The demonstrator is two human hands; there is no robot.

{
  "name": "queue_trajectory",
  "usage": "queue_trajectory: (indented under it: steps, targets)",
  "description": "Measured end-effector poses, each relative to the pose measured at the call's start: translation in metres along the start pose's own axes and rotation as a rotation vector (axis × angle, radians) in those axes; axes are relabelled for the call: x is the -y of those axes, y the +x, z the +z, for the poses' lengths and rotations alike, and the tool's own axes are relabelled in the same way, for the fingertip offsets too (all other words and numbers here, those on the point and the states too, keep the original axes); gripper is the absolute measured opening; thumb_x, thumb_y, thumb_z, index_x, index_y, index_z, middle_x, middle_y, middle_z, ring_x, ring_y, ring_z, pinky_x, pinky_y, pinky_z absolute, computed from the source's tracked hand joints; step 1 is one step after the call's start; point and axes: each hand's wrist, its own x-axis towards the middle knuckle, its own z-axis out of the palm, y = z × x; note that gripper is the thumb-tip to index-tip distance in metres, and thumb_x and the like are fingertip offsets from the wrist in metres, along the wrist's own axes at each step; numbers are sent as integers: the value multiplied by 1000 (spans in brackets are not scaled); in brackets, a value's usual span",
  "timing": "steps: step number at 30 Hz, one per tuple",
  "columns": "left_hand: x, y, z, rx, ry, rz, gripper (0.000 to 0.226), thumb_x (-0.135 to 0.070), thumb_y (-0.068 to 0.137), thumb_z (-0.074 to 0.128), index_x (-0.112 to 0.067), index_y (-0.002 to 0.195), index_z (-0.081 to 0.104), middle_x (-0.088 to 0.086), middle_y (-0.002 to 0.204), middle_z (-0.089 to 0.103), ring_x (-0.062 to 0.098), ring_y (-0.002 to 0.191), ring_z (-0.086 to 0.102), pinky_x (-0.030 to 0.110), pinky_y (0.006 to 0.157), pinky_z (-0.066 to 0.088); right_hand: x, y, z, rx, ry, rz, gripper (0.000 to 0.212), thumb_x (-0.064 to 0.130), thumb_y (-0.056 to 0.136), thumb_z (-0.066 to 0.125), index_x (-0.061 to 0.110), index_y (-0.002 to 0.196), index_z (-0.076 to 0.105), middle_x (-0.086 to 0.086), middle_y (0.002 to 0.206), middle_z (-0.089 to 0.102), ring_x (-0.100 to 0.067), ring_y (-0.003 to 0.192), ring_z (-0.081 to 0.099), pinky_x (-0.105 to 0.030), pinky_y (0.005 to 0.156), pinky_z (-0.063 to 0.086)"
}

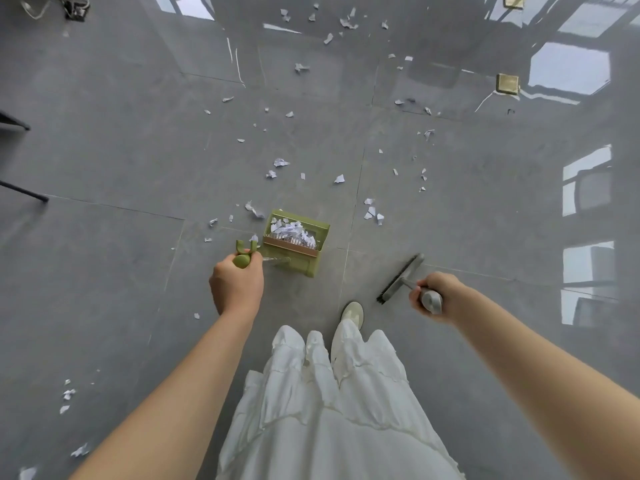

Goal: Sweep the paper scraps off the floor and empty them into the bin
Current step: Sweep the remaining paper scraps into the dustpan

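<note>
Paper scraps (339, 179) are lying ahead of both hands on the floor (121, 161), beyond the green dustpan (294, 242) the left hand (237, 285) is gripping, while the right hand (431, 296) is clasping the grey broom (401, 277).

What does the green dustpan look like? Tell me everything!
The green dustpan looks like plastic, a boxy scoop on a long green handle. The left hand grips the handle's top. A row of comb teeth runs along a tan strip on its rim. White paper scraps lie piled inside. It sits low over the grey floor.
</note>
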Motion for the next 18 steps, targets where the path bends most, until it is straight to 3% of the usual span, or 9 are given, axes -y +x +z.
queue_trajectory:
  steps: [2, 8, 10, 14, 16, 18]
  targets:
    - [-18, 3, 10, -19, -5, -3, 38, -28, 88, 64, -12, 59, 47, 5, 58, 49, 34, 68, 48, 33, 62, 36, 18, 6, 0, -6, -1, 14, 20, -4, 96, 30, 8, 80, 34, -6, 73, 37, -12, 30, 40, -19, 33, 43]
    - [-66, 18, 42, -69, -27, -16, 37, -26, 88, 63, -10, 59, 47, 6, 58, 50, 35, 69, 48, 33, 62, 36, 72, 15, 26, 62, 150, 88, 22, -2, 93, 32, 8, 76, 38, -7, 69, 37, -16, 55, 40, -18, 31, 41]
    - [-80, 24, 46, -78, -34, -12, 38, -26, 89, 63, -11, 58, 46, 5, 57, 48, 34, 67, 46, 33, 62, 35, 86, 13, 40, 94, 206, 105, 23, -3, 93, 32, 10, 75, 36, -7, 69, 34, -16, 52, 41, -16, 31, 39]
    - [-112, 51, 60, -85, -32, 1, 39, -27, 89, 64, -9, 59, 47, 6, 56, 48, 33, 66, 46, 33, 61, 34, 128, 15, 71, 184, 242, 139, 23, -3, 95, 42, 9, 76, 39, -5, 63, 39, -15, 26, 41, -15, 29, 36]
    - [-130, 67, 67, -84, -40, 12, 40, -27, 89, 64, -12, 58, 45, 4, 55, 47, 32, 65, 45, 33, 62, 34, 154, 16, 87, 195, 315, 126, 27, -5, 94, 34, 10, 72, 38, -5, 51, 39, -13, 30, 41, -14, 29, 35]
    - [-149, 83, 73, -82, -39, 20, 41, -28, 90, 64, -13, 57, 44, 3, 55, 46, 31, 63, 44, 33, 63, 33, 179, 20, 103, 178, 420, 121, 28, -5, 93, 30, 10, 70, 38, -6, 52, 38, -13, 36, 40, -14, 30, 34]
